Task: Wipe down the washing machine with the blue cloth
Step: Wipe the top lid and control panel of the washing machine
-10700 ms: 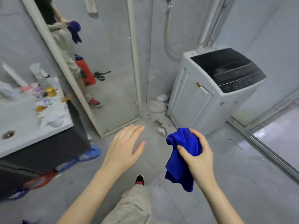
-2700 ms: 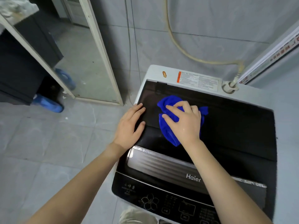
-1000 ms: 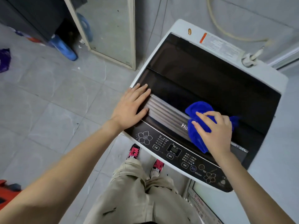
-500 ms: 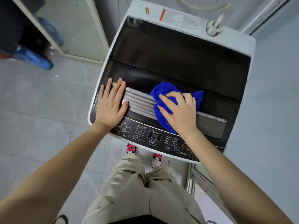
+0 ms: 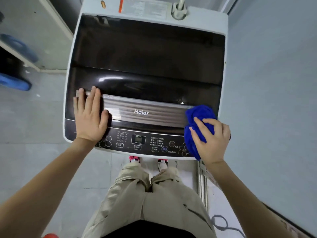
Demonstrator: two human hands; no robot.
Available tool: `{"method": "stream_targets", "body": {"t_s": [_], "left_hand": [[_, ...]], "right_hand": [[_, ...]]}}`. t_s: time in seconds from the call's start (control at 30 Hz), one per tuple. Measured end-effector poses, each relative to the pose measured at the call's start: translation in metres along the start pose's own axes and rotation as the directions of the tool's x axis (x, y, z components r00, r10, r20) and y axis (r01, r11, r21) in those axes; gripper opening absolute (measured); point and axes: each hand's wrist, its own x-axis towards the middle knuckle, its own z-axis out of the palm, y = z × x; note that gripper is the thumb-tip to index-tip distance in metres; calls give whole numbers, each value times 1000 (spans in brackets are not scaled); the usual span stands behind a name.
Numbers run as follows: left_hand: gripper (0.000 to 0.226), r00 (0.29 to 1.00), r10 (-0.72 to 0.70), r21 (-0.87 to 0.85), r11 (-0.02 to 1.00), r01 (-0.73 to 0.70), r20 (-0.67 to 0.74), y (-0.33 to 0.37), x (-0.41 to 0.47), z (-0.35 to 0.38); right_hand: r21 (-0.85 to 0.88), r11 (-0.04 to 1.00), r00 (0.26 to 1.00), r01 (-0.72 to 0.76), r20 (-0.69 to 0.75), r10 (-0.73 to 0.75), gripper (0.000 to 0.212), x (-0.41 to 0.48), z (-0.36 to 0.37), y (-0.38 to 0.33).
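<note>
The cloth [image 5: 199, 115] has slid from the middle of the strip [image 5: 154, 115] to the washer's [image 5: 205, 16] front right corner, where the right hand [image 5: 211, 140] grips it, bunched against the panel [image 5: 139, 141]. The left hand [image 5: 90, 117] lies flat, fingers straight, on the closed lid's [image 5: 147, 48] left front.

Looking straight down: my left hand [image 5: 90, 117] lies flat on the washing machine [image 5: 147, 54], fingers straight, over the left end of the silver strip [image 5: 154, 113] with the Haier name. My right hand [image 5: 211, 143] grips the bunched-up blue cloth [image 5: 199, 115] at the front right corner, over the end of the control panel [image 5: 139, 141]. My beige trousers [image 5: 154, 203] and pink shoes [image 5: 134, 159] show below.
</note>
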Motion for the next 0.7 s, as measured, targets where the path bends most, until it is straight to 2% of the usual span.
{"method": "stream_targets", "body": {"t_s": [0.07, 0.1, 0.2, 0.33, 0.53, 0.63, 0.7], "left_hand": [[62, 982, 182, 6, 983, -182, 55, 27, -6, 7], [62, 970, 229, 18, 973, -231, 79, 42, -9, 12], [61, 983, 163, 47, 985, -168, 84, 61, -11, 20], [61, 983, 168, 39, 984, -171, 70, 57, -11, 18], [62, 984, 163, 37, 985, -166, 76, 58, -11, 19], [61, 982, 166, 24, 985, -169, 86, 58, -10, 18], [61, 981, 171, 14, 985, -173, 90, 57, -11, 16]], "right_hand": [[-6, 999, 999, -47, -16, 47, 26, 22, 6, 3], [-5, 996, 995, -94, -28, 94, 26, 39, 10, 5], [8, 976, 976, -218, 2, 218, 33, 104, 23, 15], [7, 972, 970, -235, 68, 234, 39, 139, 30, 22], [47, 988, 989, -149, 3, 149, 29, 24, 3, 11], [-13, 998, 998, -60, -13, 60, 28, -32, -2, 4], [-50, 996, 997, -70, -46, 68, 28, -40, 0, 1]]}}
